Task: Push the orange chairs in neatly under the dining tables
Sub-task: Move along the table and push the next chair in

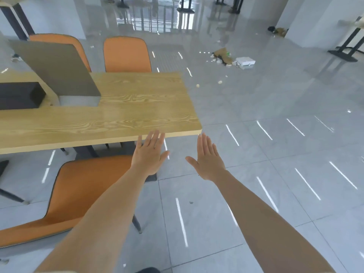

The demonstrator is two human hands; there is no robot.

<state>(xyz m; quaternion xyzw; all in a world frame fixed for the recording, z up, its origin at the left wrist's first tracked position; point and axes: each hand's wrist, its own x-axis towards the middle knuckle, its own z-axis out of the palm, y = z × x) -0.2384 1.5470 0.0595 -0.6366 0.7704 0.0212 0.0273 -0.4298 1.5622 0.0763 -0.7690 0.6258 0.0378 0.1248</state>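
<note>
A wooden dining table (137, 107) fills the left half of the view. An orange chair (82, 186) stands at its near side, its back toward me and its seat partly under the tabletop. Two more orange chairs (127, 54) (59, 39) show their backs beyond the table's far edge. My left hand (150, 154) is flat and open, fingers spread, above the near chair's right edge, just short of the table's near edge. My right hand (207, 157) is open too, held out over the bare floor to the right of the table's corner. Neither hand holds anything.
On the table lie a grey board (57, 69) and a dark box (19, 95). Litter and a white box (245, 61) are scattered on the glossy tile floor at the back. A black table base (342, 55) stands at the far right, another chair's dark leg (11, 196) at the left.
</note>
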